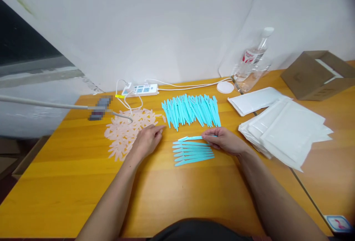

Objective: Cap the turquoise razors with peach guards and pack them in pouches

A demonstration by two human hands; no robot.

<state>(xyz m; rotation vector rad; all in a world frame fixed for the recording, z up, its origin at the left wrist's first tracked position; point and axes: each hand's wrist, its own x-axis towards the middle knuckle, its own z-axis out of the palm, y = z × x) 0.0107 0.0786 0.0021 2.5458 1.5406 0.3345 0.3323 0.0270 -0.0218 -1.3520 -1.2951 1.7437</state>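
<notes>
My right hand (224, 140) pinches the handle end of a turquoise eyebrow razor (191, 138), its blade end toward the left. Just below it, several more razors (192, 153) lie side by side in a near-parallel row. A larger heap of turquoise razors (191, 109) spreads across the table behind them. My left hand (146, 140) rests at the right edge of a pile of small translucent pinkish pieces (122, 130), index finger stretched toward the razors and the other fingers curled. Whether anything small sits in those curled fingers is hidden. One loose pinkish piece (164, 118) lies near that fingertip.
Along the wall lie a white power strip (144, 90) with cables and a round white lid (225, 87). A blurred-out dark object (100, 108) is at left. White padded envelopes (291, 126), a plastic bottle (251, 58) and an open cardboard box (313, 74) stand right.
</notes>
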